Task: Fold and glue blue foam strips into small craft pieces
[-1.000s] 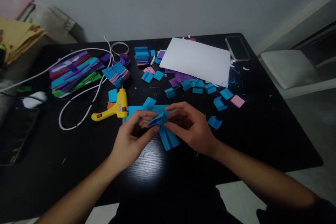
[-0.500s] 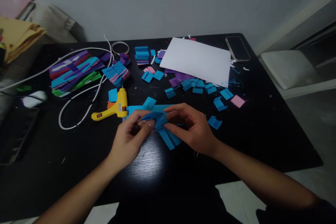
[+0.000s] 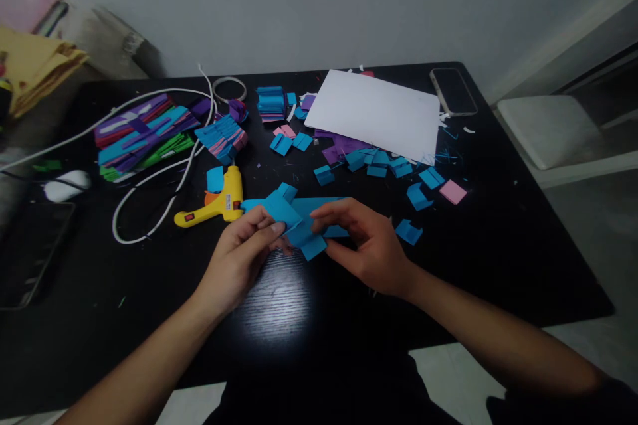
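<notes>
My left hand (image 3: 236,252) is closed on a folded blue paper piece (image 3: 285,211), its thumb on top near a corner. The piece is tilted, with flaps reaching up and to the lower right. My right hand (image 3: 371,242) is at the right side of the piece, fingers curved and thumb apart from them. Its fingertips are at the lower flap; whether they touch it I cannot tell. Behind both hands lies a long blue paper strip (image 3: 336,231), partly covered. A yellow glue gun (image 3: 214,207) rests left of the strip, its nozzle pointing away.
Small blue folded papers (image 3: 409,232) and a pink square (image 3: 452,192) lie to the right. A white sheet (image 3: 373,113) covers purple scraps. Bundled paper strips (image 3: 144,136), a white cable (image 3: 117,212) and a mouse (image 3: 67,184) are left. A phone (image 3: 453,91) lies at the back right.
The blue paper piece has been turned, so a broad flat face now shows by my left thumb. My right thumb has shifted slightly right, off the middle of the piece.
</notes>
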`<state>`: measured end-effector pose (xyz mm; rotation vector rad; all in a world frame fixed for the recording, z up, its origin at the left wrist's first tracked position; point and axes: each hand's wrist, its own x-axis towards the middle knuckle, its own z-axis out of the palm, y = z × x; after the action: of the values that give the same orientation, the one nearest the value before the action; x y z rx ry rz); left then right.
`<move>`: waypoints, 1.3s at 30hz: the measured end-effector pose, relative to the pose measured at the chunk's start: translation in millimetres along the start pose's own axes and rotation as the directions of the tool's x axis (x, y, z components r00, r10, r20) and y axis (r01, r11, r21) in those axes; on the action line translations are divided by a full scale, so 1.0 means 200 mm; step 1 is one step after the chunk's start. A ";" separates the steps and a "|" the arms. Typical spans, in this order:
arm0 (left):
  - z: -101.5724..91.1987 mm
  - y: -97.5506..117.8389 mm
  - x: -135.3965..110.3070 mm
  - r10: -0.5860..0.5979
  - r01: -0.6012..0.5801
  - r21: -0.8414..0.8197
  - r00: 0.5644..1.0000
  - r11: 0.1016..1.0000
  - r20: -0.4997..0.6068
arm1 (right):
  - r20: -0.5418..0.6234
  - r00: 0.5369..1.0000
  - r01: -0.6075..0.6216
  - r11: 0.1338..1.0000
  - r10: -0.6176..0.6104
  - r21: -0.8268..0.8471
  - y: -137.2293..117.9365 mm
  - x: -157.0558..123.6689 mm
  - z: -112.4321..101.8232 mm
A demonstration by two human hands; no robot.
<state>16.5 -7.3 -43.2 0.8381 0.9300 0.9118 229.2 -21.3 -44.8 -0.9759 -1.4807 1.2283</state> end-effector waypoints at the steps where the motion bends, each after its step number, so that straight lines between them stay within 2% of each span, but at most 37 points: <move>1: 0.00 0.01 0.00 -0.014 0.014 -0.023 1.000 1.000 0.001 | 0.004 1.000 0.011 1.000 -0.011 -0.028 0.00 0.00 0.00; 5: 0.01 0.02 0.00 -0.041 0.042 -0.058 0.999 0.997 0.021 | -0.017 0.997 0.076 0.983 -0.080 -0.170 -0.02 0.01 -0.02; 9: 0.01 0.01 0.00 0.005 -0.004 -0.039 1.000 0.999 0.024 | -0.100 0.980 0.132 0.938 -0.172 -0.322 -0.04 0.01 -0.02; 11: 0.00 0.01 0.00 0.039 -0.039 -0.012 0.999 0.999 0.009 | -0.093 0.982 0.124 0.937 -0.163 -0.327 -0.05 0.00 -0.02; 17: 0.00 0.00 -0.01 0.130 -0.130 0.076 0.992 0.989 0.012 | -0.053 0.999 -0.011 0.967 -0.002 -0.255 -0.06 -0.02 0.00; 23: 0.01 0.00 -0.01 0.139 -0.138 0.090 0.990 0.986 -0.011 | -0.046 0.999 -0.034 0.971 0.023 -0.236 -0.04 -0.02 0.01; 28: 0.01 0.00 -0.02 0.135 -0.134 0.093 0.991 0.987 -0.006 | -0.073 0.997 -0.014 0.956 -0.008 -0.294 -0.02 -0.01 0.01; 33: 0.01 0.00 -0.03 0.128 -0.127 0.186 0.992 0.974 0.007 | -0.124 0.992 -0.006 0.945 -0.037 -0.327 0.00 -0.01 0.02; 39: -0.01 -0.01 -0.03 0.184 -0.194 0.279 0.981 0.940 0.064 | -0.103 0.982 0.101 0.898 -0.160 -0.429 0.00 -0.01 0.01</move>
<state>14.4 -12.5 -43.6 1.2041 0.9735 0.9358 227.7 -24.3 -44.6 -1.1949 -1.7093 0.7376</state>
